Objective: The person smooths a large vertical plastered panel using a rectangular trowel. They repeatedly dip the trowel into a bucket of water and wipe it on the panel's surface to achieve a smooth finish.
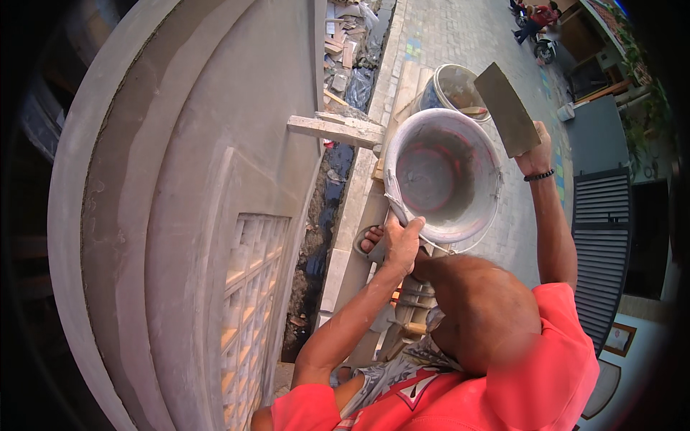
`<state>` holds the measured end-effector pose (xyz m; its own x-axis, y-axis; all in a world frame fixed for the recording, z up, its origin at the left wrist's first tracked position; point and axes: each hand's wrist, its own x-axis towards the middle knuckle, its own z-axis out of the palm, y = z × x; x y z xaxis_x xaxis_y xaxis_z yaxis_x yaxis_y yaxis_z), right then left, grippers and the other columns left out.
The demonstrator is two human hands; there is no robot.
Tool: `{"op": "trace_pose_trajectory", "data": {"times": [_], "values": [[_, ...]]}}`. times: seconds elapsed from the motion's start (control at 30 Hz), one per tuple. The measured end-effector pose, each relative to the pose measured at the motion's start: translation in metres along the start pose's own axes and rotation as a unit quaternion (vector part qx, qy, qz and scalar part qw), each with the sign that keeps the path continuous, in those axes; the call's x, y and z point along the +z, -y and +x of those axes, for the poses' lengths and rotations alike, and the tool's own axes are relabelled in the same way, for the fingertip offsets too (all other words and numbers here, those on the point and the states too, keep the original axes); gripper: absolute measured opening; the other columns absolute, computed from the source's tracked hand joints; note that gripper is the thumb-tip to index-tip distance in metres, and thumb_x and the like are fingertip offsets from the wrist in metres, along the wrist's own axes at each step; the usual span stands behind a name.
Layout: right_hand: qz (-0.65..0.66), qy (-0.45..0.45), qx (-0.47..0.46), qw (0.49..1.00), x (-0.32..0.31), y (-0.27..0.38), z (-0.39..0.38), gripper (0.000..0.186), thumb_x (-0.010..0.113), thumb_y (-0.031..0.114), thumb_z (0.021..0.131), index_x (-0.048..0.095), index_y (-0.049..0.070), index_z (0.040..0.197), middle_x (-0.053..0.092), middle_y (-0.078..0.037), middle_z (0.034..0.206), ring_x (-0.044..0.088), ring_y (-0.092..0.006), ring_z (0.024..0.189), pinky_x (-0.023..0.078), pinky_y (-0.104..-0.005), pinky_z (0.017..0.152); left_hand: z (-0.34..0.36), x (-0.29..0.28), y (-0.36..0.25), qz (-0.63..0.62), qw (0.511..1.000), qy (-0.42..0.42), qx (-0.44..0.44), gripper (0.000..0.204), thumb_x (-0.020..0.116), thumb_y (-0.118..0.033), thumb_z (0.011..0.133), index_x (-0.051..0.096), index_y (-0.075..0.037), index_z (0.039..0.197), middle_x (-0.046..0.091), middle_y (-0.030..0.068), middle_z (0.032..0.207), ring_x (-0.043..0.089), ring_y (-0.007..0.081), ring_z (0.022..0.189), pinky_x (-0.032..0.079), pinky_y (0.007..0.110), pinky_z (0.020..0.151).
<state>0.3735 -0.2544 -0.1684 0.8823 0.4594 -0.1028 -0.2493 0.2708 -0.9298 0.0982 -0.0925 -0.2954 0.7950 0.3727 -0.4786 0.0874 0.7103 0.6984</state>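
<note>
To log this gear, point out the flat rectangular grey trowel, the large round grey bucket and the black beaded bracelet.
Flat rectangular grey trowel (507, 110): head view, middle of its face.
Large round grey bucket (468, 172): head view, inner wall.
Black beaded bracelet (539, 176): head view, its beads.

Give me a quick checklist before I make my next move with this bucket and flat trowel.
1. Left hand gripping the bucket at its near rim: ok.
2. Flat trowel held in the right hand: ok, raised.
3. Bucket clean inside: not ok, grey residue coats its wall.
4. Secure footing: cannot tell, only part of one foot shows.
5. Second bucket steady: cannot tell, its base is hidden.
</note>
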Motion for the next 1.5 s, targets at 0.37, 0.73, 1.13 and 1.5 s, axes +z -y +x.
{"op": "trace_pose_trajectory", "data": {"times": [0.37,0.73,1.13,1.5], "values": [[-0.055,-0.041,-0.034,0.997,-0.034,-0.038,-0.05,0.031,0.04,0.019,0.097,0.058,0.0,0.113,0.064,-0.007,0.093,0.061,-0.0152,0.07,0.049,-0.0279,0.055,-0.022,0.015,0.005,0.155,0.988,-0.007,-0.013,0.077,0.068,-0.019,0.083,0.031,0.011,0.143,0.052,0.0311,0.131,0.053,0.0391,0.122,0.038,0.041,0.106],[0.04,-0.164,-0.085,0.982,-0.031,-0.048,-0.057,0.02,0.046,0.016,0.102,0.061,0.005,0.11,0.066,-0.004,0.093,0.064,-0.0152,0.076,0.054,-0.0294,0.063,-0.007,-0.008,-0.003,0.211,0.975,-0.033,0.068,0.092,0.072,-0.029,0.083,0.021,-0.002,0.154,0.047,0.0219,0.139,0.047,0.0312,0.127,0.036,0.04,0.107],[-0.105,-0.19,-0.022,0.976,-0.021,-0.012,0.053,0.026,0.056,0.025,0.098,0.063,0.004,0.113,0.068,-0.006,0.098,0.066,-0.0154,0.079,0.054,-0.0309,0.063,-0.026,-0.025,-0.006,0.262,0.964,0.037,-0.017,0.072,0.072,-0.024,0.081,0.042,0.007,0.138,0.058,0.0297,0.124,0.057,0.0369,0.118,0.043,0.042,0.101],[-0.744,0.062,0.036,0.665,0.011,0.027,0.167,0.03,0.069,0.022,0.081,0.072,0.0,0.101,0.072,-0.016,0.089,0.068,-0.0277,0.082,0.052,-0.0361,0.072,-0.011,-0.073,-0.004,0.16,0.986,0.021,-0.034,0.093,0.074,-0.029,0.089,0.015,-0.001,0.155,0.041,0.0249,0.145,0.051,0.0246,0.121,0.044,0.038,0.103]]}}
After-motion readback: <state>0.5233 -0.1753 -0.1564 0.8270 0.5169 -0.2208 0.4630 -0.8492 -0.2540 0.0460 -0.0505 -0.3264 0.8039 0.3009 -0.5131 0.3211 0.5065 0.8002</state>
